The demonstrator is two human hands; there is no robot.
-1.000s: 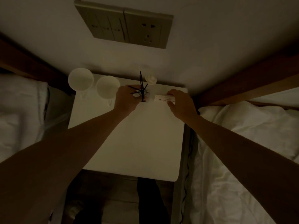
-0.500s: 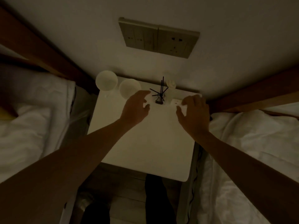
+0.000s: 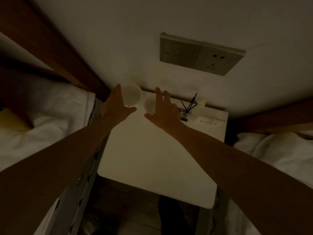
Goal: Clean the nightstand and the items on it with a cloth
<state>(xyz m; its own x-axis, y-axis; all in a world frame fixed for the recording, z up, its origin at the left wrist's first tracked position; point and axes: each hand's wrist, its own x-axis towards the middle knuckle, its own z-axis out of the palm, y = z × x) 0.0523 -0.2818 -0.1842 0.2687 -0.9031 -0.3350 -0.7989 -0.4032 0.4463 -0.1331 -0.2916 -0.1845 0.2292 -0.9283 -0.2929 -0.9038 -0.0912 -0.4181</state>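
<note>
Nightstand [image 3: 152, 158] mid-frame; both my hands spread over the two cups at its upper-left corner, gripping nothing.

My left hand [image 3: 116, 106] hovers fingers-straight at the left cup [image 3: 133, 95], my right hand [image 3: 162, 112] fans over the right cup [image 3: 149, 104]; whether either touches, I can't tell. No cloth in sight. The left cup sits at the very corner, so a clumsy nudge could tip it off. The dim light hides edges, and the diffuser [image 3: 188, 107] just right could snag my wrist.

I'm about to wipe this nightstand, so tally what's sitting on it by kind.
White cups: 2
Black reed diffuser: 1
Small white object behind it: 1
Printed card: 1
Total: 5
</note>
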